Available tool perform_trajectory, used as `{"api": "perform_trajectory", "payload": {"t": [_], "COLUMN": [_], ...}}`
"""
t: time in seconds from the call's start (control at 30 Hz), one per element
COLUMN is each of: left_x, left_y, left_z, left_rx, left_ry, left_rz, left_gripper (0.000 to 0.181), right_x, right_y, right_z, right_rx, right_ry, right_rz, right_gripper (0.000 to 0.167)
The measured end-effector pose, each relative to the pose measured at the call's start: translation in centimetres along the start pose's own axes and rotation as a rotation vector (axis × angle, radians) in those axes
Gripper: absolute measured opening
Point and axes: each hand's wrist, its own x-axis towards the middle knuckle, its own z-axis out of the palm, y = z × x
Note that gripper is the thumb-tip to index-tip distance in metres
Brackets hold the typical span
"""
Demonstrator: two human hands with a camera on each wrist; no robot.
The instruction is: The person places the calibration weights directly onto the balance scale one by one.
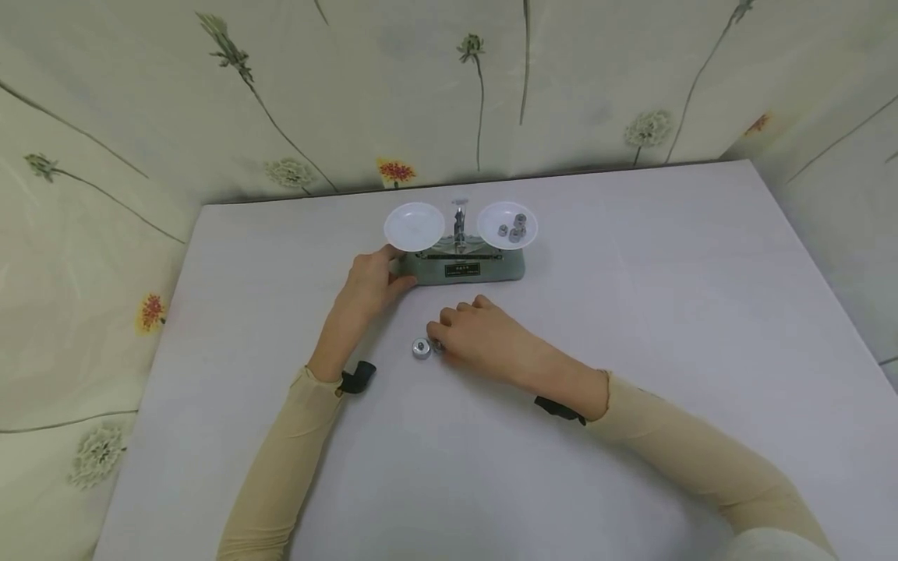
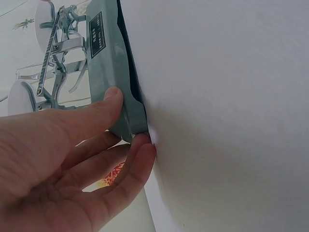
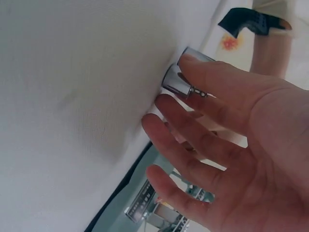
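A balance scale (image 1: 464,269) with a green base and two white pans stands toward the back of the table. My left hand (image 1: 370,282) grips the left end of its base; in the left wrist view the thumb (image 2: 113,99) lies on the front face and the fingers reach round the end. In front of the scale my right hand (image 1: 484,339) pinches a small metal weight (image 3: 176,81) between thumb and index finger, its base at the tabletop. Another metal weight (image 1: 421,348) stands just left of it. The right hand's other fingers are loosely bent and hold nothing.
Several small metal weights (image 1: 517,226) sit in the right pan (image 1: 491,220). The left pan (image 1: 414,227) holds nothing visible. The white table (image 1: 631,312) meets a flower-patterned cloth (image 1: 421,93) along its back and left edges.
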Motion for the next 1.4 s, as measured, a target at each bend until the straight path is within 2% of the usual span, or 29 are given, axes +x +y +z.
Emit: {"api": "perform_trajectory", "payload": {"t": [0.43,0.63,0.87,1.0,1.4], "left_x": [-0.1,-0.2,-0.2,-0.2,-0.2], "left_y": [0.1,0.4,0.5,0.4,0.5], "left_z": [0.1,-0.1,-0.1,-0.1,-0.3], "left_rx": [0.001,-0.001,-0.004,-0.004,-0.014], "left_ry": [-0.009,-0.017,-0.026,-0.025,-0.031], "left_rz": [-0.025,-0.033,-0.053,-0.055,-0.061], "left_gripper": [0.052,0.053,0.054,0.053,0.054], "right_x": [0.1,-0.5,-0.7,-0.6,-0.6], "right_y": [-0.4,0.2,0.8,0.9,0.9], "right_z": [0.3,-0.4,-1.7,-1.9,-3.0], "right_rx": [-0.067,-0.081,-0.077,-0.083,-0.078], "right_ry": [0.064,0.075,0.116,0.146,0.165], "right_rz": [0.009,0.024,0.030,0.020,0.030], "right_gripper": [0.020,0.016,0.019,0.020,0.015]}}
